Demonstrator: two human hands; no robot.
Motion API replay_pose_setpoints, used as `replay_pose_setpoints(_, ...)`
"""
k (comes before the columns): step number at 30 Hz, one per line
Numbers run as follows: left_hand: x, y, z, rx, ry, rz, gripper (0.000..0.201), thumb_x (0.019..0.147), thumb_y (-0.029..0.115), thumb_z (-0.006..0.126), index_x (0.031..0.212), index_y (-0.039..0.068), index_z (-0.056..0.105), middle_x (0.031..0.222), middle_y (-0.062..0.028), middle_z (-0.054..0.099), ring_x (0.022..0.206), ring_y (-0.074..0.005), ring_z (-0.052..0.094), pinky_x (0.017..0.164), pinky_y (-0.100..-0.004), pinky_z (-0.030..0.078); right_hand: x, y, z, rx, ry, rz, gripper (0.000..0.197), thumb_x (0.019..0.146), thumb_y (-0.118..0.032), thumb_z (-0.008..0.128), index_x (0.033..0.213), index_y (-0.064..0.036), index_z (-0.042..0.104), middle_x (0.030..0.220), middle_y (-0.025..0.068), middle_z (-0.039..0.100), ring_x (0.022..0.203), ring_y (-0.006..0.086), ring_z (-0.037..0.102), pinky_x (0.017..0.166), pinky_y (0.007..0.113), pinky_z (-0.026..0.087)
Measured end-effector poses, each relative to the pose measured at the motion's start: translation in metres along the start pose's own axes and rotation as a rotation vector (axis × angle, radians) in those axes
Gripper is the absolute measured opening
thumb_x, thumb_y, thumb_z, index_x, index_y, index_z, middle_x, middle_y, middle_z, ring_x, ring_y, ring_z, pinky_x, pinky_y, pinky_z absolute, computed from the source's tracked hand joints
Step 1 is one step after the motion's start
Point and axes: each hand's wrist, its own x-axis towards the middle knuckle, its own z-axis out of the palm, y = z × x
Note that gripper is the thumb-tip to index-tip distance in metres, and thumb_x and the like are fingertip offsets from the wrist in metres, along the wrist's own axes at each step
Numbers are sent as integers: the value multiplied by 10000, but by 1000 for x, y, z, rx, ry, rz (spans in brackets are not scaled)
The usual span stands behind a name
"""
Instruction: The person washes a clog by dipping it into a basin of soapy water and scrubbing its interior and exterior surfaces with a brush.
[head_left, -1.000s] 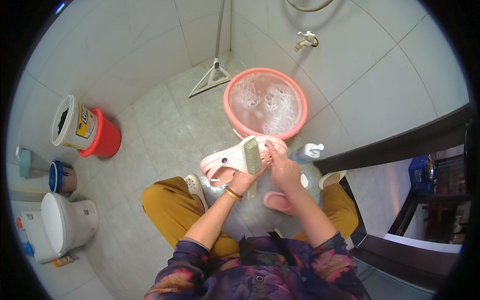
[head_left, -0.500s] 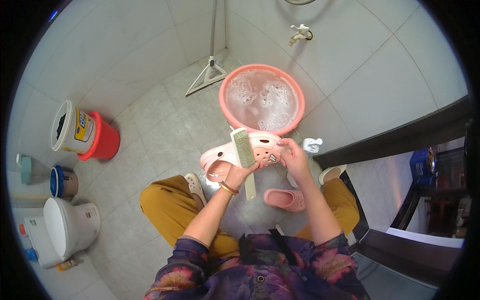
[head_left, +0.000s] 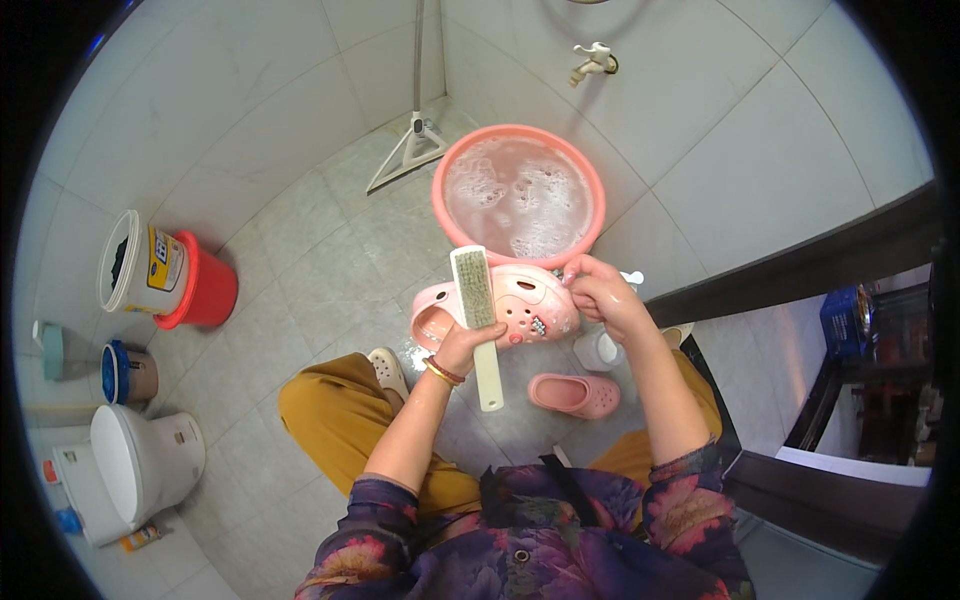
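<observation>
Above the floor, a pale pink clog (head_left: pixel 512 283) with round holes and small charms is held sideways by my left hand (head_left: pixel 461 348). The same hand keeps a scrub brush (head_left: pixel 476 290) upright against the clog, bristles facing up and its handle pointing toward me; my thumb lies across it, and the other fingers are mostly hidden. At the clog's toe, my right hand (head_left: pixel 608 302) is closed, thumb and fingertips pinched together. Whatever lies in that pinch is too small to make out. Wet suds show on the clog's toe.
A pink basin (head_left: pixel 601 205) of sudsy water stands just beyond the clog. Another pink clog (head_left: pixel 600 397) and a white bottle (head_left: pixel 598 350) are on the floor. A floor squeegee (head_left: pixel 408 155), wall tap (head_left: pixel 594 63), red bucket (head_left: pixel 222 290) and toilet (head_left: pixel 150 460) surround the space.
The clog has tilted and moved slightly right, and the brush stands more upright. My right hand has gone from fingers touching the toe to a closed pinch, uncovering the white bottle.
</observation>
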Motion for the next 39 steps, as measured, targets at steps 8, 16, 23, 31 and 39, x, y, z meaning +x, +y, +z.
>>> replay_pose_setpoints(8, 0, 1, -12, -123, 61, 42, 457, 788, 20, 565, 1206, -44, 392, 1089, -145, 531, 971, -247, 573, 821, -373, 519, -10, 35, 5, -795, 215, -472, 401, 823, -43, 421, 1212, -76, 512, 870, 150, 642, 780, 248, 637, 698, 320, 469)
replay_pose_setpoints(16, -1, 13, 12, -229, 77, 94, 437, 750, -25, 579, 1161, -40, 435, 1036, -155, 552, 910, -271, 599, 792, -387, 532, -31, 49, 14, -1337, 519, -651, 467, 776, -65, 495, 1226, -186, 520, 687, 54, 562, 585, 243, 584, 506, 362, 465)
replay_pose_setpoints(23, 22, 5, 13, -335, 249, 147, 340, 797, -18, 546, 1120, -62, 451, 1008, -166, 543, 902, -288, 586, 794, -403, 526, -34, 117, 3, -1122, 518, -593, 370, 767, -177, 596, 1135, -163, 561, 719, 51, 561, 623, 232, 576, 545, 340, 470)
replay_pose_setpoints(31, 73, -24, -45, -113, 303, 14, 273, 797, 89, 620, 1025, -24, 521, 941, -104, 575, 831, -211, 599, 706, -327, 532, 56, 134, 61, -401, 155, -102, 443, 769, -288, 658, 1086, -16, 511, 842, 111, 616, 713, 197, 597, 647, 288, 480)
replay_pose_setpoints(39, 97, -6, -44, 81, 283, 22, 327, 811, 137, 624, 1075, -17, 509, 943, -85, 576, 822, -182, 585, 689, -296, 508, 81, 124, 87, -125, 297, -47, 510, 730, -234, 679, 1126, 2, 458, 868, 136, 626, 716, 216, 616, 669, 344, 483)
